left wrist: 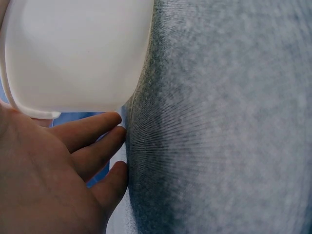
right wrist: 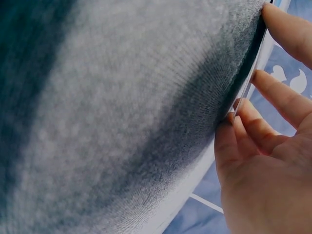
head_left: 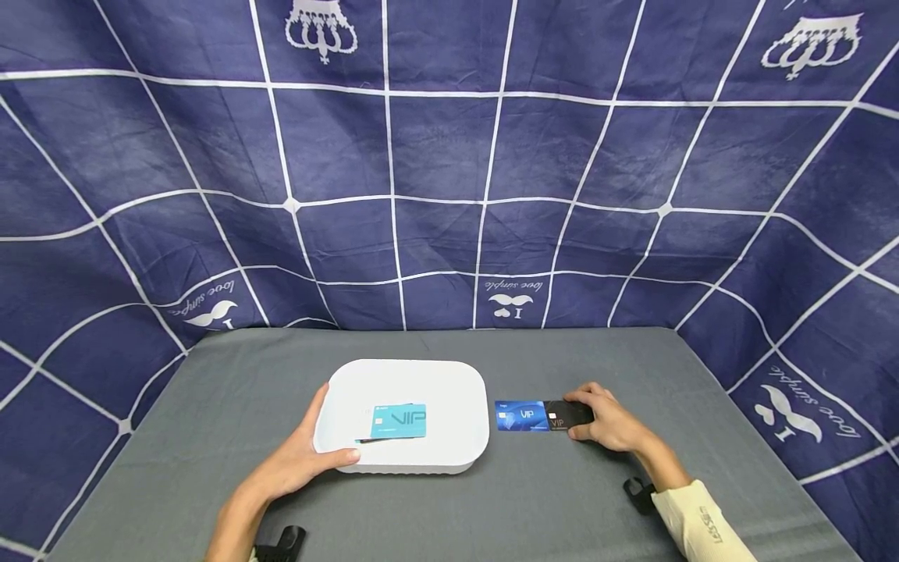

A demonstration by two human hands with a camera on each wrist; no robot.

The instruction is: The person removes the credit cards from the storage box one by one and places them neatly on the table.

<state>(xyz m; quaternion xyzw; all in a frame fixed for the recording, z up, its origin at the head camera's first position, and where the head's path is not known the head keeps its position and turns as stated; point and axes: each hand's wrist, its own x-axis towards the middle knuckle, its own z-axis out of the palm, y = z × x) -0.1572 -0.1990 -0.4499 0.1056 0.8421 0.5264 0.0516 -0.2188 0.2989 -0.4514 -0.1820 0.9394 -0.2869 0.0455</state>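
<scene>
A white plastic container [head_left: 337,414] with rounded corners sits left of centre on the grey surface. Inside it lies a light-blue VIP card [head_left: 398,421], with edges of other cards showing beneath. My left hand [head_left: 298,457] holds the container's left end, its thumb over the front rim and fingers along the left side. To the right, a blue VIP card [head_left: 521,416] and a black VIP card [head_left: 558,415] lie side by side. My right hand [head_left: 609,422] grips the black card's right part between thumb and fingers, hiding that end. In the right wrist view, a thin card edge shows at the fingertips.
A grey cloth-covered table [head_left: 548,499] bears everything. Blue curtain [head_left: 449,156] with a white grid hangs behind it and along both sides. Black straps [head_left: 637,496] are at the wrists.
</scene>
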